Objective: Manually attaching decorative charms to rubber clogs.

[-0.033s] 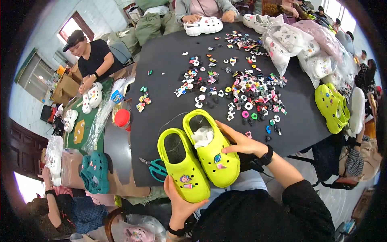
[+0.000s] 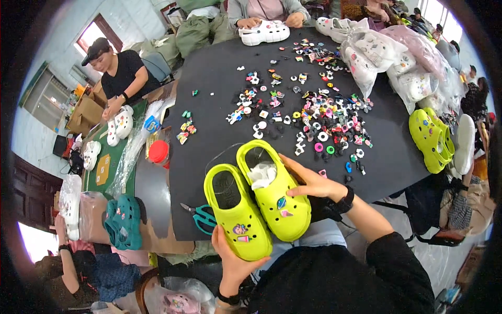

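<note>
Two lime-green foam clogs (image 2: 274, 194) in front of you; how are you holding them?

Side by side, toes toward me, over the near edge of the wide black table (image 2: 217, 73). My left hand (image 2: 234, 261) grips the toe of the left clog (image 2: 238, 217), and my right hand (image 2: 316, 186) is wrapped around the outer side of the right clog. I can't tell whether the heels touch the tabletop.

Anything crowding them?

Scissors with teal loop handles (image 2: 198, 214) lie just beside the left clog, near my left fingers. A thin, wire-like loop (image 2: 221, 151) curves by the heels. Crumpled white stuffing (image 2: 263, 177) sits inside the right clog.

And farther out?

Beyond the heels, a heap of small many-coloured charms (image 2: 340, 118) takes up the middle and right; a smaller cluster (image 2: 186, 129) lies to the left. Clear plastic bags of white clogs (image 2: 374, 52) cover the far right corner, and another lime-green pair (image 2: 429, 138) stands at the right edge. Across from me, a person in grey and pink (image 2: 264, 9) has both hands at a white foam clog (image 2: 264, 34). Off to my left stands a red-lidded jar (image 2: 158, 152).
</note>
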The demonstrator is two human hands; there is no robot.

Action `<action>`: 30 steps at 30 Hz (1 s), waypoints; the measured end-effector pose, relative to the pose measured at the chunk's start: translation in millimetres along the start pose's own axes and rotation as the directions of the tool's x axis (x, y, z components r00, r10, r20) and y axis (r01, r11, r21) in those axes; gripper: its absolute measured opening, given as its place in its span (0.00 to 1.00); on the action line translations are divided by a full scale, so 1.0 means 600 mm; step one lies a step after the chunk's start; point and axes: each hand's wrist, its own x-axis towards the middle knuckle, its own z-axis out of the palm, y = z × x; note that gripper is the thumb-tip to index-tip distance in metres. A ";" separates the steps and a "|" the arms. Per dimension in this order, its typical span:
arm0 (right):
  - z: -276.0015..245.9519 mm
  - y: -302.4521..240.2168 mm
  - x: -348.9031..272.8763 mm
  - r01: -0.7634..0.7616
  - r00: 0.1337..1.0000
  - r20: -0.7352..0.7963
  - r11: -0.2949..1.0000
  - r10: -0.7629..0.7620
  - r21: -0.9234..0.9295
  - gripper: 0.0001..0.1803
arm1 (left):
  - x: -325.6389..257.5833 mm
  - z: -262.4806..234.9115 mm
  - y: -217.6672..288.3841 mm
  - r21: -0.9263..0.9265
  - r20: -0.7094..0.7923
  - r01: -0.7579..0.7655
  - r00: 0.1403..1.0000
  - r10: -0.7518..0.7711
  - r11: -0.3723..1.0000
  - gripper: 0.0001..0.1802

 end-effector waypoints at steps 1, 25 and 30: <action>-0.001 -0.007 0.013 0.005 1.000 0.008 1.000 -0.005 0.005 0.56 | 0.008 0.001 0.005 -0.047 -0.004 0.030 1.000 -0.030 0.998 0.78; 0.042 -0.120 -0.094 0.075 0.958 -0.231 0.924 -0.171 -0.375 0.35 | 0.134 -0.080 -0.138 0.460 0.005 -0.064 0.998 0.070 0.885 0.28; 0.065 -0.161 -0.101 0.163 0.962 -0.139 0.901 -0.236 -0.401 0.31 | 0.106 -0.122 -0.103 0.500 0.001 0.083 0.995 -0.096 0.862 0.31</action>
